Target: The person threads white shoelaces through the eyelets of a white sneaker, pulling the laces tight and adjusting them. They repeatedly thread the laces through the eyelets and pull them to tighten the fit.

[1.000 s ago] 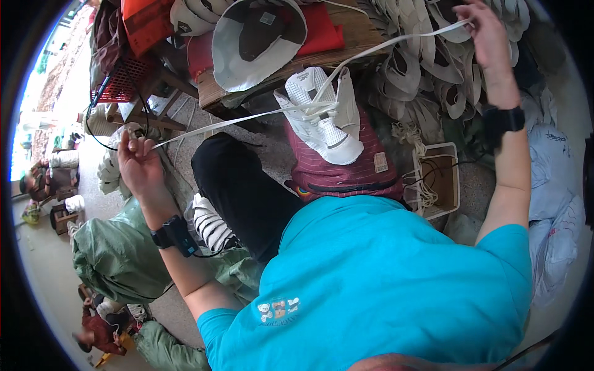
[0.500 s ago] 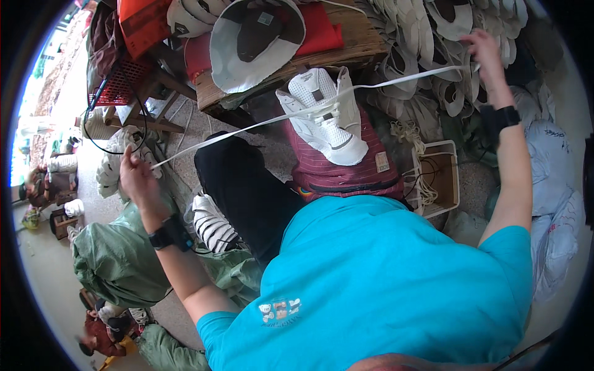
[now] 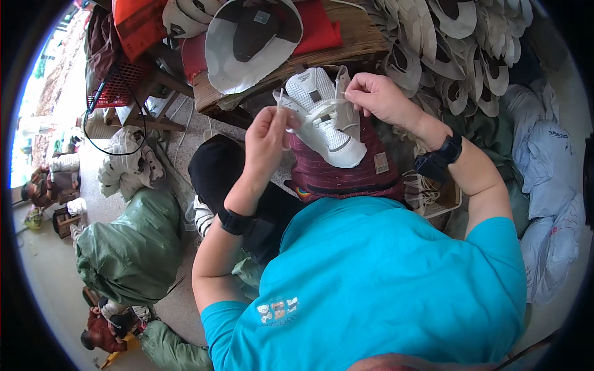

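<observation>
On the maroon striped cloth [image 3: 315,176] lies the white shoe upper [image 3: 337,137], toe toward the person's body, long axis running away to the cloth's far edge. The left hand [image 3: 266,133], grip pinched on the white lace [image 3: 280,98], flanks its left; the right hand [image 3: 387,102], pinching apparently the other end, is by the right collar, about equally near. Beyond stands the wooden surface [image 3: 356,31].

on the wooden worktop [image 3: 362,38], a red cloth [image 3: 323,31] partly under a rounded grey-and-brown piece [image 3: 249,46]; to the left, a red lattice basket [image 3: 116,83], then a bulging green sack [image 3: 133,244]; far right, pale bags [image 3: 547,157]; lower left, a person [image 3: 102,331] in dark red.
</observation>
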`<state>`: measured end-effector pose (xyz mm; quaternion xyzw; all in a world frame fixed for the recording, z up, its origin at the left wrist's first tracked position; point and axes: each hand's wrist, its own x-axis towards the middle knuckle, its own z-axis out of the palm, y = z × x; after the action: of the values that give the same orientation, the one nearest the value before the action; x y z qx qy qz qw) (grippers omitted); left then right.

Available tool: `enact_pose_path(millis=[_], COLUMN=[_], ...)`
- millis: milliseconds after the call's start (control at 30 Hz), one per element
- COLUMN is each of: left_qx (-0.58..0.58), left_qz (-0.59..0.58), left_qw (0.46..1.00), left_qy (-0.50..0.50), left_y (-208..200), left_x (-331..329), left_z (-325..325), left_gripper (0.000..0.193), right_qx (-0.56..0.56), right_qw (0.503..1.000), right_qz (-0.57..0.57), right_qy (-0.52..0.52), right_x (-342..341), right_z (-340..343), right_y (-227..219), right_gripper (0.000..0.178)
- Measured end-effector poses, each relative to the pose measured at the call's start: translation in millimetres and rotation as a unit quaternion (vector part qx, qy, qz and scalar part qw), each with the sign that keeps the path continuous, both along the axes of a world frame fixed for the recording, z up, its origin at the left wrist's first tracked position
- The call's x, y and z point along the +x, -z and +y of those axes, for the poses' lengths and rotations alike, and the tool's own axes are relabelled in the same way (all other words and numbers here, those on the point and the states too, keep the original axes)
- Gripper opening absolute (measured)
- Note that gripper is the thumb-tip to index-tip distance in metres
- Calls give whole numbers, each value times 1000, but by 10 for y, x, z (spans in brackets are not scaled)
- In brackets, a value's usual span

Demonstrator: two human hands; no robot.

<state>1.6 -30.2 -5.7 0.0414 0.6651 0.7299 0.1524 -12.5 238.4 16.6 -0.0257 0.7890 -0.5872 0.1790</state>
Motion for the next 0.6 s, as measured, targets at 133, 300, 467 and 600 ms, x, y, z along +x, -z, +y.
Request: enact_pose_path(millis=[133,300,467,600], left_qx=[-26,-72,-79,-94], left_qz=[-15,-4,-35,-20], left_qw=[999,997,996,995], left_qy=[14,-12,-7,-6], left_y=[-42,-58,-64,16], left_x=[35,65,91,44], left_z=[38,46,57,48], left_gripper=[27,30,30,28], right_qx=[81,335,508,524], right_qw=[996,893,723,739], right_qz=[23,288,427,367], right_qy=[-26,-91,-193,-211], right_x=[-38,-43,12,20], right_z=[2,-146,-285,-379], right_y=[-7,-207,-337,-446], right_gripper=[13,11,17,22])
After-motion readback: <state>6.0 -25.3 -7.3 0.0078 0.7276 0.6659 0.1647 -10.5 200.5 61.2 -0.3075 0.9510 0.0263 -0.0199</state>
